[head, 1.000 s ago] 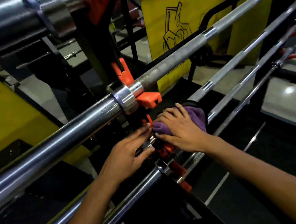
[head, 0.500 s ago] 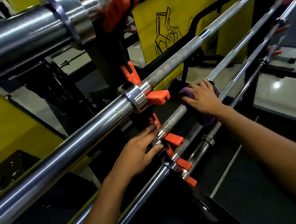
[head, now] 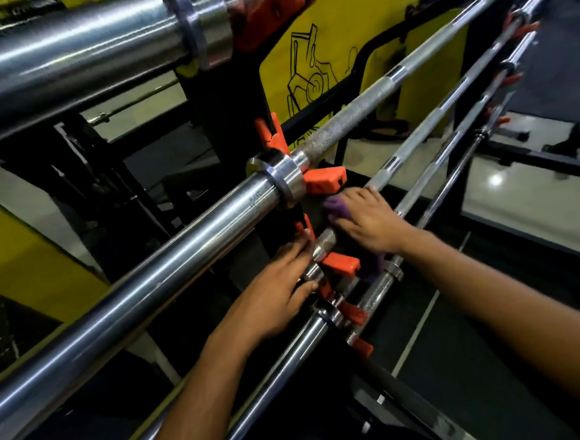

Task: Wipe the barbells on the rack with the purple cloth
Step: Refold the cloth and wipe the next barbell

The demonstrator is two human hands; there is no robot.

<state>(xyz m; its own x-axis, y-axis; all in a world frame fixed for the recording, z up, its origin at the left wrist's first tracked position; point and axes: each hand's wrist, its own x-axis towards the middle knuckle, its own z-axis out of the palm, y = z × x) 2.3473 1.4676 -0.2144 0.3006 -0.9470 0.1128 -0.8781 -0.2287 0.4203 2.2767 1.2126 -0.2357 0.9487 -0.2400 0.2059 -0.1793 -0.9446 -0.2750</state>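
barbells lie side by side on a black rack (head: 225, 97), slanting from the lower left of the frame up to the upper right. orange hooks (head: 323, 179) on the rack hold them up. a very fat shiny bar (head: 64, 60) fills the upper left. below it, a long silver barbell (head: 168, 266) crosses the middle of the frame, with a round collar (head: 279, 179) near the centre.

purple cloth (head: 337, 208) sits just right of centre, wrapped on a thinner barbell (head: 410, 146) right under one orange hook. the right hand (head: 368, 224) lies over the cloth with its fingers curled around it and the bar. a bit more cloth hangs out below the hand.

the left hand (head: 276, 296) is just below and to the left. its fingers are straight and rest on the shiny end of the same thin bar, beside another orange hook (head: 341, 262). it grips nothing.

more thin bars run along the right side. a yellow board (head: 303, 36) with black line drawings stands behind the rack, at the top middle.
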